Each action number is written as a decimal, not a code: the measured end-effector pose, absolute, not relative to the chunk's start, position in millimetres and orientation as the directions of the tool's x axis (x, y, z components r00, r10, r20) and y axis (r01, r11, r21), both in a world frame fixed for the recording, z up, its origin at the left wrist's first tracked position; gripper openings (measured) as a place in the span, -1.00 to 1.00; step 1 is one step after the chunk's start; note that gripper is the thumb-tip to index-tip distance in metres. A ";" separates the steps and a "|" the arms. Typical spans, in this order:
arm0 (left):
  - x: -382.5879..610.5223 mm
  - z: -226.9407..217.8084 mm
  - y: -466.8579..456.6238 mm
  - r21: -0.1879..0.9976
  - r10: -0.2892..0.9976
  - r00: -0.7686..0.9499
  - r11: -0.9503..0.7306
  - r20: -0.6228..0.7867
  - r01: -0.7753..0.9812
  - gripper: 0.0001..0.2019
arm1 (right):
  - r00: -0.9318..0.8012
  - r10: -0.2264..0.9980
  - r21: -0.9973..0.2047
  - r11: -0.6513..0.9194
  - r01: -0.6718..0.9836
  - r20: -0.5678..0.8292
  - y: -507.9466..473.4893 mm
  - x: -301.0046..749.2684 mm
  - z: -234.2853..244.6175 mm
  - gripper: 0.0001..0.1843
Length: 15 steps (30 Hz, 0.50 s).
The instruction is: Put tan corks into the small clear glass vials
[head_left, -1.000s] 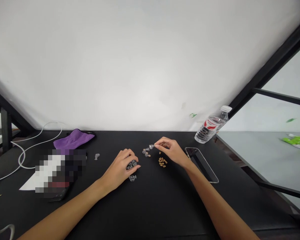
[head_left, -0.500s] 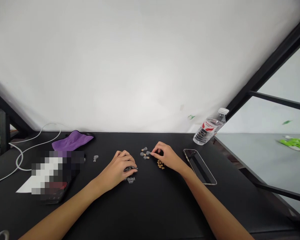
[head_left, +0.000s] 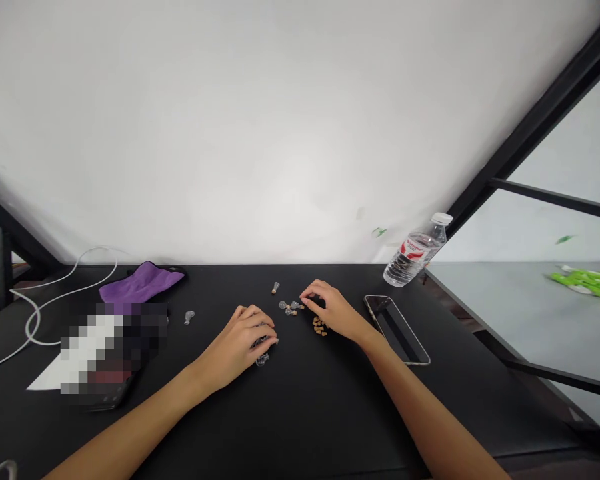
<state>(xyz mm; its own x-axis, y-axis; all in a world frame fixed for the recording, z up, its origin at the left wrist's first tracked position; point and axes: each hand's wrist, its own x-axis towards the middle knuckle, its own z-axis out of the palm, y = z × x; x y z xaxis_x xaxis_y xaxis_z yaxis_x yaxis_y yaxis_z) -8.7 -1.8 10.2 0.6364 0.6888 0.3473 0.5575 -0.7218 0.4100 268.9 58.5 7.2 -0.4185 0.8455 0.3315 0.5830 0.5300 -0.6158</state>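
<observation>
My left hand (head_left: 243, 339) rests on the black table (head_left: 300, 413) with its fingers curled over a small heap of tiny clear glass bottles (head_left: 261, 359). My right hand (head_left: 333, 308) lies further back, fingertips pinched at a tiny corked bottle (head_left: 295, 305) in a small cluster. One corked bottle (head_left: 275, 288) lies alone behind them. A little pile of brown corks (head_left: 320, 326) sits just under my right palm. Another lone bottle (head_left: 189, 316) lies to the left.
A phone (head_left: 397, 327) lies face up right of my right hand. A water bottle (head_left: 414, 249) lies tilted at the back right. A purple cloth (head_left: 140, 281), white cable (head_left: 55, 293) and a blurred-out item (head_left: 105, 347) sit left. A grey table (head_left: 530, 313) adjoins on the right.
My right hand came down from holding a bottle in the air to the cluster on the table. One corked bottle now lies apart, further back. My left hand stayed on its heap.
</observation>
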 end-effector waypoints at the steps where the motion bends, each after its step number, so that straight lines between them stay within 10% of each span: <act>1: -8.8 11.1 -1.5 0.416 0.702 0.614 -0.711 0.361 0.567 -0.81 | -0.426 0.842 -0.612 0.535 0.582 0.331 58.2 268.3 6.5 -0.86; 15: -1.1 -5.9 70.8 0.580 0.915 0.234 -0.391 0.329 0.715 -0.74 | -0.409 0.843 -0.619 0.535 0.575 0.348 58.6 271.4 8.2 -0.86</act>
<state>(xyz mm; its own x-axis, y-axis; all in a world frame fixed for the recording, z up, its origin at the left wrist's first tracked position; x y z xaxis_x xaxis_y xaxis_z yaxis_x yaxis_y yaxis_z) -1.1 70.8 -5.9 0.2335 0.9151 0.3288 0.7148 -0.3908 0.5799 271.4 58.6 8.2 -0.4091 0.8435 0.3481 0.5752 0.5345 -0.6193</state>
